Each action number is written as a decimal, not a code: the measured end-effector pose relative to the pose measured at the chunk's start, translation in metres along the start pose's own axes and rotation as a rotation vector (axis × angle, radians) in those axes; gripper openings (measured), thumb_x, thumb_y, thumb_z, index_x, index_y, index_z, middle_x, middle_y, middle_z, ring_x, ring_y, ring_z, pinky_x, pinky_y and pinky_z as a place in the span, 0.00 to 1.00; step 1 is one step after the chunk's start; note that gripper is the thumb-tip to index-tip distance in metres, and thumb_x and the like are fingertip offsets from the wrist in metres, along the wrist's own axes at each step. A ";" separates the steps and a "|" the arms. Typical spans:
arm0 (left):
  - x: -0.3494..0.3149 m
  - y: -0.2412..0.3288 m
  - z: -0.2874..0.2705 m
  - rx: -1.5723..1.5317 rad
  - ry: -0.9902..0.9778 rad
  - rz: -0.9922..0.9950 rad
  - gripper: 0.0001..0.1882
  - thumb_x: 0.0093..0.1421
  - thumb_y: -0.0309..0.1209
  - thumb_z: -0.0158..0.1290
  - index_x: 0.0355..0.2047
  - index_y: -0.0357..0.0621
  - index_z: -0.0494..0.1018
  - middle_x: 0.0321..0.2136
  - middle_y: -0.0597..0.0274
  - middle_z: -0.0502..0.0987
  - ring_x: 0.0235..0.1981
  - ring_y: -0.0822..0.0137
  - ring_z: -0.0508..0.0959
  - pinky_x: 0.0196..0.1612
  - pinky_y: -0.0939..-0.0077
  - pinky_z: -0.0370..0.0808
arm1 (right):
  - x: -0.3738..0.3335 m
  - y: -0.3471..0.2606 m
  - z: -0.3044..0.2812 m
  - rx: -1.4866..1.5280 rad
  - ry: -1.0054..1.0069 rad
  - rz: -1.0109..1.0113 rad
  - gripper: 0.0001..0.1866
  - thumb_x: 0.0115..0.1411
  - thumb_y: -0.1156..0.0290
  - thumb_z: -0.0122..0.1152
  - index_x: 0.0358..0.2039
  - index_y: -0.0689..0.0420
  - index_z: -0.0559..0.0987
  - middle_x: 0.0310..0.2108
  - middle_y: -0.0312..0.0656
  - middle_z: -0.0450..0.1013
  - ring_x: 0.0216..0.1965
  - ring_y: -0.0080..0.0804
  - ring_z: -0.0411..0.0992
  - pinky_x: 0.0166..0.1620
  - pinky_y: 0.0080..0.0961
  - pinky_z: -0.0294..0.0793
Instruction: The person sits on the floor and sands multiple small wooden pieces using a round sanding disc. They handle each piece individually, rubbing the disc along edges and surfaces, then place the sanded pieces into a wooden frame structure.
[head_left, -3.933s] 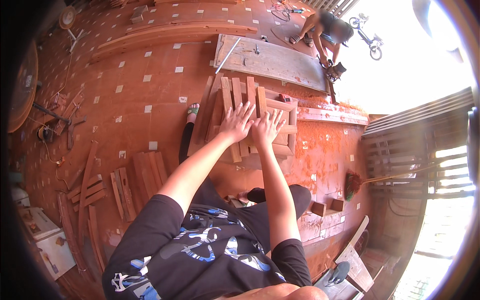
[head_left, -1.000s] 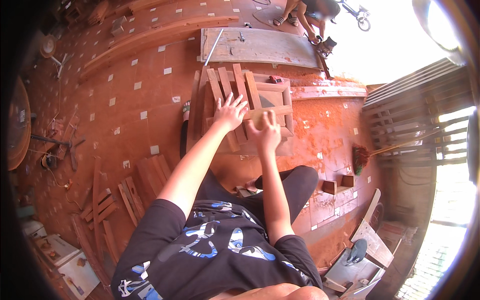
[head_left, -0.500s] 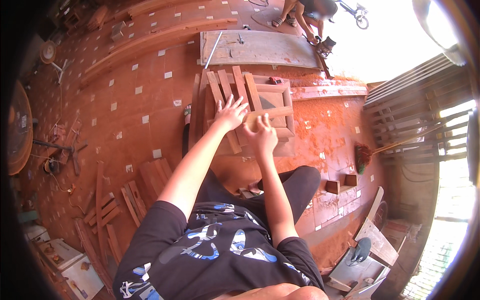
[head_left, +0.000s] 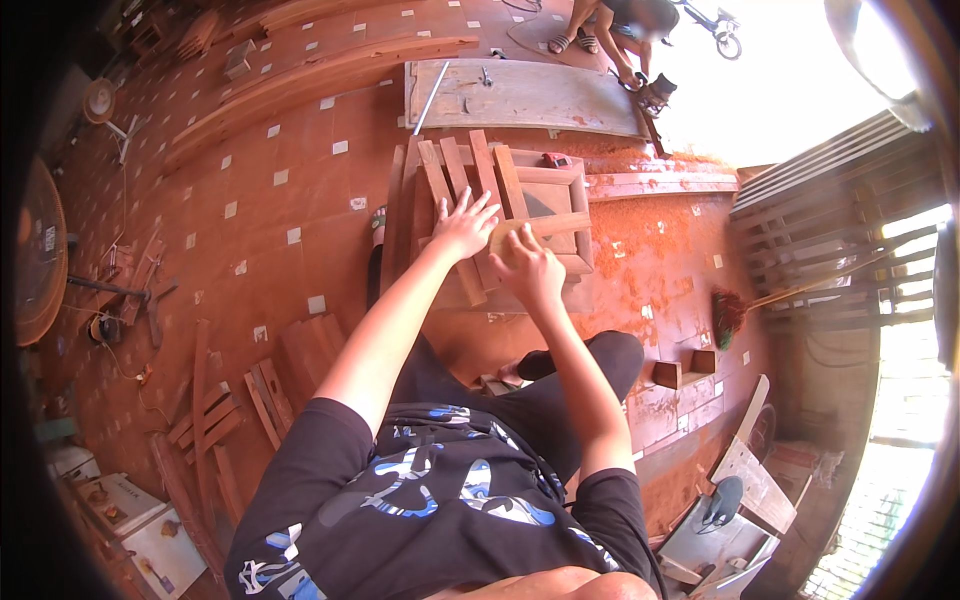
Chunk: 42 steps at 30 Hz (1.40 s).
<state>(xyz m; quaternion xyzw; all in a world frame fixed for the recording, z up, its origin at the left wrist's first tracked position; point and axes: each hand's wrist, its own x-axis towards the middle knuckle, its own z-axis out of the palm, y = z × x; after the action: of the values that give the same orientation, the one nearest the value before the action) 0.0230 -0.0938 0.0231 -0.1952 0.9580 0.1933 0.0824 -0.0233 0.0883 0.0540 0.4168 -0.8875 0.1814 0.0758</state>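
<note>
Before us, narrow reddish wooden slats (head_left: 484, 170) on rectangular brown wooden frame (head_left: 580, 194); behind, long grey wooden board (head_left: 550, 98).

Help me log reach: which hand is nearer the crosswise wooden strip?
Right. The right hand is over the left end of the crosswise wooden strip; the left hand is spread over the lengthwise strips, further left.

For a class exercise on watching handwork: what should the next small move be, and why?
Perhaps turn the crosswise slat with the right hand, which is at its left end: it lies across, while the lengthwise slats under the left hand run roughly parallel.
</note>
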 end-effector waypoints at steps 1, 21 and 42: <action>0.000 0.003 -0.002 0.008 -0.007 0.004 0.28 0.74 0.53 0.31 0.72 0.70 0.57 0.76 0.76 0.45 0.77 0.57 0.40 0.73 0.32 0.39 | 0.003 0.007 0.000 -0.008 0.014 0.013 0.29 0.54 0.43 0.67 0.51 0.48 0.84 0.57 0.42 0.77 0.36 0.43 0.82 0.38 0.35 0.83; -0.001 0.006 -0.007 0.002 -0.009 -0.007 0.33 0.72 0.62 0.23 0.72 0.71 0.57 0.76 0.73 0.46 0.77 0.56 0.40 0.73 0.33 0.38 | 0.007 0.040 -0.007 0.141 0.158 0.225 0.31 0.52 0.45 0.71 0.50 0.53 0.84 0.58 0.43 0.76 0.40 0.47 0.81 0.43 0.34 0.82; -0.003 0.010 -0.008 -0.018 -0.006 -0.024 0.33 0.71 0.63 0.26 0.71 0.71 0.59 0.76 0.74 0.47 0.77 0.57 0.41 0.73 0.34 0.37 | 0.012 0.045 0.006 0.034 0.170 0.205 0.32 0.54 0.43 0.68 0.50 0.55 0.84 0.58 0.45 0.75 0.42 0.43 0.82 0.43 0.34 0.82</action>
<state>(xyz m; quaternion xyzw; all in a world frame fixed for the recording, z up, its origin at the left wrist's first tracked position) 0.0208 -0.0878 0.0347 -0.2068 0.9536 0.2014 0.0857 -0.0652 0.1033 0.0403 0.3084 -0.9125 0.2380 0.1249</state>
